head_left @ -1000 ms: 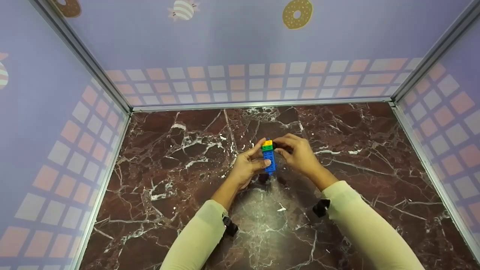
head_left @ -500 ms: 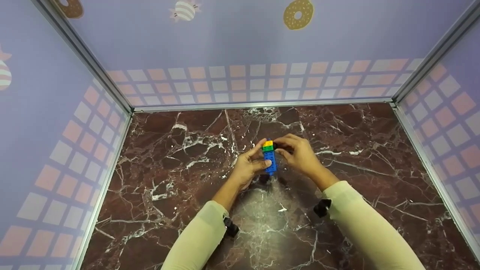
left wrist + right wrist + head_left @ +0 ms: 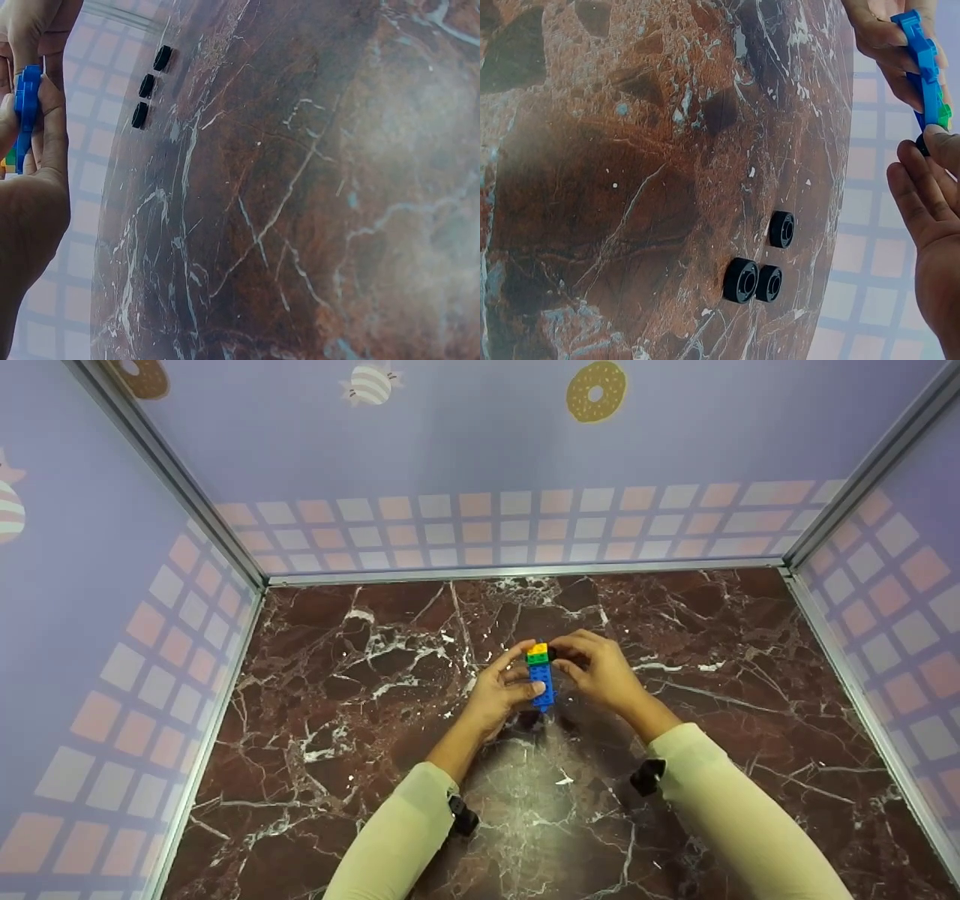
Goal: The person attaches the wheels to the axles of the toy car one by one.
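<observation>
A toy block car, with a long studded blue base [image 3: 541, 694] and green and yellow bricks [image 3: 538, 653] at its far end, is held up between both hands. My left hand [image 3: 491, 694] grips the base from the left, thumb on top and index finger reaching to the far end. On the other side, my right hand [image 3: 602, 669] pinches a small black wheel [image 3: 922, 145] against the side of the car by the green brick. Fingers partly cover the wheel. In the right wrist view, the blue underside [image 3: 922, 56] shows between the hands.
Several loose black wheels, among them a larger wheel [image 3: 741, 280], lie on the dark red marbled table [image 3: 390, 720] in the wrist views. Lilac panels with pink and white squares [image 3: 472, 502] enclose the back and both sides. Each wrist wears a black camera [image 3: 463, 815].
Both hands keep their hold on the car and the wheel, in nearly the same place. Only a very slight shift toward the front right shows.
</observation>
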Demonstrator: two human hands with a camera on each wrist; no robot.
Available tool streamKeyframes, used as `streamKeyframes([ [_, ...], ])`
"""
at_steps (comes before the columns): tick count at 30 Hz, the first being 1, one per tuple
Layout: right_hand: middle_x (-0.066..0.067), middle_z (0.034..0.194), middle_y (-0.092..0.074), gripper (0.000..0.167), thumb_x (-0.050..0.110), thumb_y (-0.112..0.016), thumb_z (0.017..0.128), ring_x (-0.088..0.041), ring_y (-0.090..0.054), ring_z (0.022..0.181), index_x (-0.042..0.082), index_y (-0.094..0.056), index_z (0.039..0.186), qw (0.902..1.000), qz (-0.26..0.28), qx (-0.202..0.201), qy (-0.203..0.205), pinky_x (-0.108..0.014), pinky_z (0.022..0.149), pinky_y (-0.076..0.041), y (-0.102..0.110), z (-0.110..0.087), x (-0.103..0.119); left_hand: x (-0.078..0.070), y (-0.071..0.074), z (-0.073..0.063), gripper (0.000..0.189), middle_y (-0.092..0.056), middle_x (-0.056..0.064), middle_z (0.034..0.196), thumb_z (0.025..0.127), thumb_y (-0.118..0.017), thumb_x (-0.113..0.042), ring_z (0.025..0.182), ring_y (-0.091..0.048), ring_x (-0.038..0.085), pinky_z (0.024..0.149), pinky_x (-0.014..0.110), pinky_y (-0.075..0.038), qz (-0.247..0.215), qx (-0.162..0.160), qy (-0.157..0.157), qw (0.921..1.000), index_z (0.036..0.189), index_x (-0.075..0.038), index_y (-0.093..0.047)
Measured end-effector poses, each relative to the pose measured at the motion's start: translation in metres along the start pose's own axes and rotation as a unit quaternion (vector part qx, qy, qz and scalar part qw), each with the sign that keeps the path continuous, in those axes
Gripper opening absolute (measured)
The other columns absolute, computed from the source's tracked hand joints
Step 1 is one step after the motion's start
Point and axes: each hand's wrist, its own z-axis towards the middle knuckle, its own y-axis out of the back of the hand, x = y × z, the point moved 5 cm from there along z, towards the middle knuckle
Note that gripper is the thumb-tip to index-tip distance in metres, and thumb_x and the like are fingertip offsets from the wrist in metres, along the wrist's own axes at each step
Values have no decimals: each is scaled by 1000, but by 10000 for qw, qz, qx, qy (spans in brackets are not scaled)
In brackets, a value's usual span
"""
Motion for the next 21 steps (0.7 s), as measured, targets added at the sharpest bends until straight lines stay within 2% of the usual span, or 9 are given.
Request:
streamKeyframes([
  [6,-18,118,-77,27,0,-81,99,-29,-79,96,-4,-78,125,9999,-74,51,64,-37,84,-70,0,0,-1,-1,-1,-2,76,-73,9,118,98,-72,15,100,-77,22,86,41,-72,71,98,-32,9999,166,-10,-48],
  [13,-19,117,-77,27,0,-81,98,-30,-78,97,-4,-78,125,9999,-66,22,118,-40,85,-71,1,0,2,0,-1,-2,75,-71,10,120,99,-73,12,101,-77,23,87,46,-72,159,84,-14,9998,166,-12,-48],
  [21,-17,116,-78,27,0,-81,99,-28,-78,94,-4,-78,126,9999,-34,-13,120,-37,82,-70,1,-1,2,0,-1,-2,68,-69,13,128,100,-72,12,106,-74,23,86,39,-72,152,163,-70,9997,162,-6,-53],
])
